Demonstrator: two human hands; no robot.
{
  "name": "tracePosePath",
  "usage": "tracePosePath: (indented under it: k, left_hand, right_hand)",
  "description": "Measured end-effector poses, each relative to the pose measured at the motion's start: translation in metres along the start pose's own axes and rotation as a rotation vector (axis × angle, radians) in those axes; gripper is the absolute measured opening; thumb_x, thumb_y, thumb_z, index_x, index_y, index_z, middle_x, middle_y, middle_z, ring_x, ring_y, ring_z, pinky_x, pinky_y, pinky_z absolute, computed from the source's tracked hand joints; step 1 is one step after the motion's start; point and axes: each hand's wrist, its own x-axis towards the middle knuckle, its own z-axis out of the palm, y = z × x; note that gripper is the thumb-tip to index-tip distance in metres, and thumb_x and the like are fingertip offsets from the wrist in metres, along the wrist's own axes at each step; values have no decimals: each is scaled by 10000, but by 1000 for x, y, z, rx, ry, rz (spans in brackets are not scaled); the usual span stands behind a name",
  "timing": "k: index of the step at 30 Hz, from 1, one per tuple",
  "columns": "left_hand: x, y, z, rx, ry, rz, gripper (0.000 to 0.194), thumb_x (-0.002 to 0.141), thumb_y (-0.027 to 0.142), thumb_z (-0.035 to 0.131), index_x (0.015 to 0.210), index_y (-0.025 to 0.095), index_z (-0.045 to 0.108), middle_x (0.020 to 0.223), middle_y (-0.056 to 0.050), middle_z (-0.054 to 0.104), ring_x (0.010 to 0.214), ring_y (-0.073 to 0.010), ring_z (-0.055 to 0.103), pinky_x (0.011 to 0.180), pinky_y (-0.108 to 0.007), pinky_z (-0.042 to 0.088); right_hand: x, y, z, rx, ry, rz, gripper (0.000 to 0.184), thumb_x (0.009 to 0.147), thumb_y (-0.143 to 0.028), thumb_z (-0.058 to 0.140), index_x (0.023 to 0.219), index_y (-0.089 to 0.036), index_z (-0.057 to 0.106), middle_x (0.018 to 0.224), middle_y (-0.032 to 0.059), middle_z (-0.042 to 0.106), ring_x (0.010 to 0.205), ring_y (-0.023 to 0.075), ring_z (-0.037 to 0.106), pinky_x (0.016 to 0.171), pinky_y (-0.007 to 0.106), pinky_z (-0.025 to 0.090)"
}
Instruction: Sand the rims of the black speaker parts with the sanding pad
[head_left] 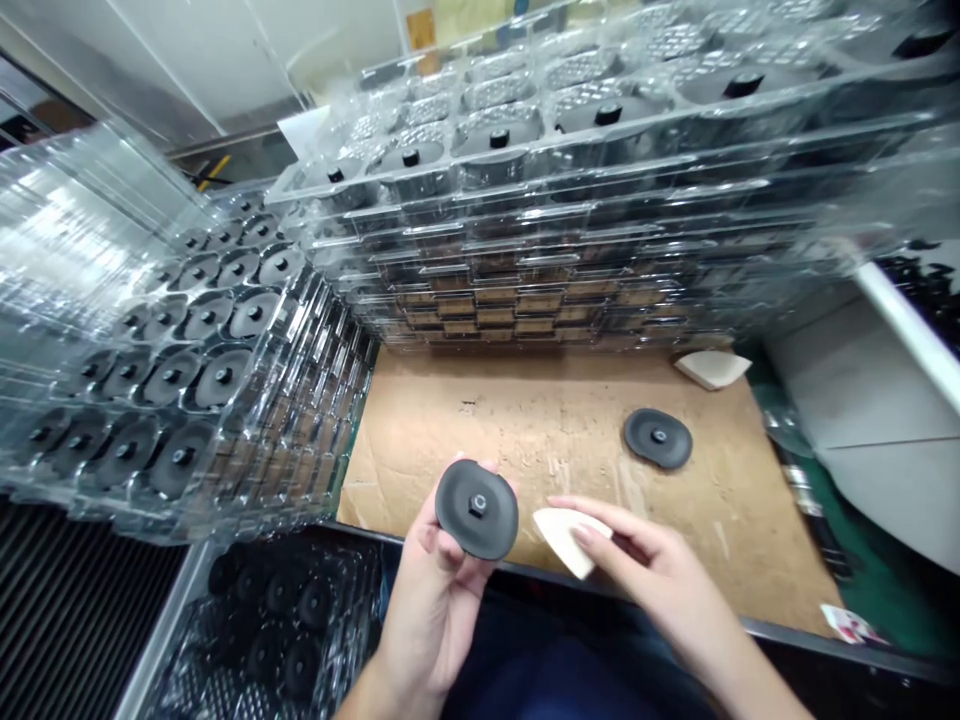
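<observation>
My left hand (431,590) holds up a dark grey rubbery disc (459,525) with a black central stud, gripping it from below with the fingers behind it. My right hand (649,565) pinches a cream, roughly triangular pad (570,540) by one edge, close to the disc but not touching it. A second black disc (658,438) lies flat on the cardboard sheet (525,440), to the right of my hands. A second cream pad (712,368) rests at the sheet's far edge.
Tall stacks of clear plastic trays (525,200) holding black discs stand beyond the cardboard, and another stack (187,350) stands on the left. A lower tray of dark parts (277,620) sits at bottom left. A small paper scrap (847,625) lies on green matting at right.
</observation>
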Motion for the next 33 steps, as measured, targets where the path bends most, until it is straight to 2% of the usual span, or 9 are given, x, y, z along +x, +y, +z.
tracePosePath:
  k: [3,7,11,15,18,21,26,30,33]
  left_hand:
    - [0,0,1,-26,-19,-15,474,605,328,743,1062,256,636,1116,-68,651,1032,-245,597,855,-304,497]
    - [-1,0,6,-21,-34,-37,467,631,318,726,1081,239,626,1094,-75,658,1046,-244,589,875,-307,485]
    - [-3,-1,13,6,-47,-62,506,611,317,743,1094,238,617,1114,-86,651,1020,-241,603,858,-310,494]
    - [-8,-7,12,38,-76,-94,476,633,300,739,1088,237,617,1070,-66,665,985,-205,605,817,-266,495]
    - [-10,-9,7,105,-51,-185,391,684,270,700,1066,225,629,1034,-67,676,984,-207,597,851,-285,470]
    - [-11,-8,6,159,47,-193,378,650,255,724,1021,258,649,1028,-43,681,973,-207,600,834,-287,473]
    - [-14,-4,15,126,-52,-251,308,574,229,780,869,191,700,941,-55,705,981,-227,605,909,-320,439]
    - [-11,3,12,76,-77,-266,505,435,171,844,913,235,696,945,-23,715,887,-148,632,795,-198,474]
    - [-8,5,11,80,-114,-316,481,448,170,837,905,225,694,912,-22,705,828,-135,630,739,-199,494]
  right_hand:
    - [-17,26,15,-68,-5,8,233,851,-304,523,974,-201,692,917,51,718,795,208,685,656,288,568]
    - [-24,31,20,-104,0,-31,233,856,-317,514,991,-233,685,880,34,717,782,197,679,641,283,562]
    - [-13,0,-1,-114,127,-63,237,871,-283,500,1055,-232,640,1011,46,680,877,191,654,551,219,540]
    - [-4,-55,-7,-110,296,-399,258,859,-176,497,1099,-210,585,969,41,667,809,156,628,618,237,517]
    - [-3,-82,-2,-153,154,-558,264,849,-111,445,1062,-156,593,874,46,673,755,161,607,702,298,497]
    - [-1,-89,2,-182,-52,-479,260,846,-93,413,948,-186,633,804,15,667,676,145,590,653,278,482]
    - [-3,-86,6,-204,139,-568,270,853,-106,407,1032,-107,609,779,66,645,672,177,568,644,327,465]
    - [-15,-78,-10,-182,-33,-512,257,856,-93,439,1017,-210,602,828,1,660,708,127,599,682,242,475]
    - [-17,-70,-24,-297,-15,-433,262,855,-101,431,1027,-213,594,735,-8,630,622,126,573,585,242,467]
